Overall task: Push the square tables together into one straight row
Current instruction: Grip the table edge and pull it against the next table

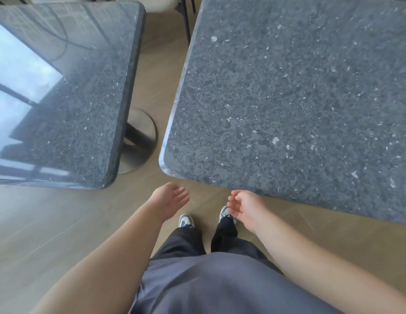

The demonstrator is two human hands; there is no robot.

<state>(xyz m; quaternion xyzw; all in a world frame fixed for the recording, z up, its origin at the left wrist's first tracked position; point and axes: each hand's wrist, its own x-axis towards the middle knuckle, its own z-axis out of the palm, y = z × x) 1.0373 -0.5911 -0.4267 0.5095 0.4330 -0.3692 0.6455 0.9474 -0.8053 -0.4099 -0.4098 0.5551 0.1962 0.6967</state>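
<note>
Two dark speckled stone square tables stand apart with a strip of floor between them. The left table (pixel 68 98) reflects a window; the right table (pixel 295 105) sits skewed, its near left corner pointing toward me. My left hand (pixel 169 198) hovers open in the gap just below that corner, touching nothing. My right hand (pixel 245 206) floats beside the right table's near edge, fingers loosely curled, holding nothing.
A round metal pedestal base (pixel 140 134) shows under the left table at the gap. Chairs (pixel 165 5) with dark legs stand at the far end between the tables. Wood-look floor (pixel 50 223) stretches around my feet (pixel 186 220).
</note>
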